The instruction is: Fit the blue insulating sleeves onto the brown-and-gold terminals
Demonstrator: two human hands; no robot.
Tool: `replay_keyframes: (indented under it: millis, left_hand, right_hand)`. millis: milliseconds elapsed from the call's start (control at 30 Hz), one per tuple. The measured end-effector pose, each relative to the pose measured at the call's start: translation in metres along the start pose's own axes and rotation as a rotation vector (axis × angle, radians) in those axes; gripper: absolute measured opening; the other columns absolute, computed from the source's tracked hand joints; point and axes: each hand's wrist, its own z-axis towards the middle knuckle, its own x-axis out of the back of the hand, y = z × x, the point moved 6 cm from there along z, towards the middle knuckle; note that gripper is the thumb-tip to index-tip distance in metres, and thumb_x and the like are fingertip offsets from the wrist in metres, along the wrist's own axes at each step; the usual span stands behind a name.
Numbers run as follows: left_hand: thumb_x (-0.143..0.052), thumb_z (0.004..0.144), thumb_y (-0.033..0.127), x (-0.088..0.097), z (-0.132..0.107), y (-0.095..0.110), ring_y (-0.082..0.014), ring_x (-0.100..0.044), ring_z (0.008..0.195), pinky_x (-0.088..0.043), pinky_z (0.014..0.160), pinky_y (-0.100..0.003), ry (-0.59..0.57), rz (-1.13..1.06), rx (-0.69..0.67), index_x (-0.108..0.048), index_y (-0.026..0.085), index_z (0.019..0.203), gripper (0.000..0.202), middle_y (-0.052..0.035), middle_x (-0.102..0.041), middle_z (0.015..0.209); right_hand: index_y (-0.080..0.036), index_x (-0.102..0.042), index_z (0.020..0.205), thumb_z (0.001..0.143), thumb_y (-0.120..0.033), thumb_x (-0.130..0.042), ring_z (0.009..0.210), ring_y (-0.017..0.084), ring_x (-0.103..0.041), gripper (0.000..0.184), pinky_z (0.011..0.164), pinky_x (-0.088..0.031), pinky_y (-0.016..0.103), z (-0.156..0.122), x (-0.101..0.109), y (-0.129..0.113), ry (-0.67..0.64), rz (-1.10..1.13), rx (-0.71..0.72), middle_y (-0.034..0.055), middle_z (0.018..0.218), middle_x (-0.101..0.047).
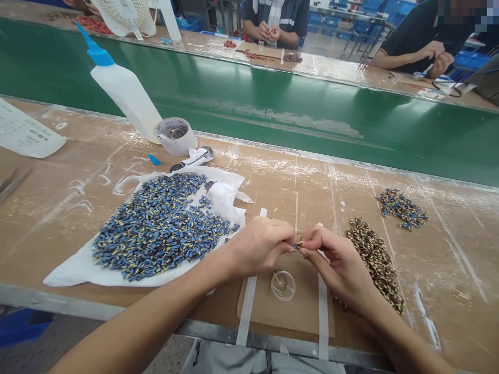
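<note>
My left hand [262,244] and my right hand [336,257] meet fingertip to fingertip above a taped cardboard piece [288,317]. Pinched between them is a tiny blue and dark part [297,246], too small to make out fully. Just below stands a small clear cup [283,285] with a thin stick in it. Left of my hands, a large heap of small blue, yellow and dark parts [159,223] lies on a white sheet [78,270]. Beside my right hand is a pile of brown and cream parts [376,265], with a smaller blue and brown pile [403,208] beyond it.
A white squeeze bottle [122,93] with a blue nozzle leans near a tape roll [177,137]. A blue cap [154,159] lies close by. Behind runs a green belt [249,109]. Across it, people work at another bench, with a fan [127,15] at left.
</note>
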Motion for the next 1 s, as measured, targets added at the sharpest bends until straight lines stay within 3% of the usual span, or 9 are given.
replay_keyframes:
  millis: [367,533,733,867,1000]
  left_hand:
    - [-0.053,0.079,0.003,-0.007,-0.003,0.002,-0.0124,-0.049,0.061,-0.029,0.053,-0.025,-0.047,0.069,0.030,-0.054,0.014,0.073,0.013,0.0009,-0.058,0.067]
    - [-0.053,0.089,0.013,0.004,0.000,0.000,-0.0130,-0.055,0.067,-0.038,0.060,-0.024,0.084,0.006,0.055,-0.058,0.014,0.080,0.010,-0.0017,-0.062,0.074]
    - [-0.053,0.092,0.020,0.001,0.001,-0.009,-0.0157,-0.060,0.081,-0.044,0.069,-0.025,0.015,0.031,0.011,-0.059,0.014,0.108,0.018,-0.0057,-0.066,0.093]
    - [-0.043,0.094,0.015,-0.007,0.001,-0.009,-0.0157,-0.059,0.075,-0.041,0.065,-0.025,0.048,0.055,-0.016,-0.061,0.014,0.098,0.018,-0.0041,-0.065,0.081]
    - [-0.041,0.091,0.011,-0.011,0.002,-0.006,-0.0132,-0.051,0.062,-0.034,0.057,-0.024,0.063,0.040,-0.025,-0.054,0.015,0.073,0.023,-0.0011,-0.056,0.066]
  right_hand:
    - [-0.021,-0.050,0.076,0.091,-0.018,-0.051,0.071,0.016,-0.055,0.016,0.067,-0.043,0.029,0.001,-0.006,0.003,-0.063,0.027,-0.036,0.0018,0.077,-0.057]
    - [-0.020,-0.054,0.080,0.091,-0.026,-0.055,0.073,0.016,-0.056,0.012,0.066,-0.046,0.028,0.001,0.003,0.006,0.066,0.138,-0.092,0.0034,0.080,-0.059]
    - [-0.020,-0.058,0.082,0.090,-0.027,-0.059,0.075,0.015,-0.057,0.010,0.067,-0.048,0.028,0.003,0.013,0.010,0.170,0.173,-0.110,0.0040,0.085,-0.061]
    - [-0.020,-0.058,0.082,0.089,-0.028,-0.060,0.072,0.015,-0.058,0.011,0.066,-0.048,0.029,0.003,0.012,0.012,0.162,0.197,-0.109,0.0039,0.082,-0.061]
    - [-0.019,-0.062,0.083,0.086,-0.031,-0.064,0.070,0.015,-0.059,0.012,0.066,-0.049,0.028,0.003,0.011,0.017,0.160,0.295,-0.185,0.0021,0.076,-0.062]
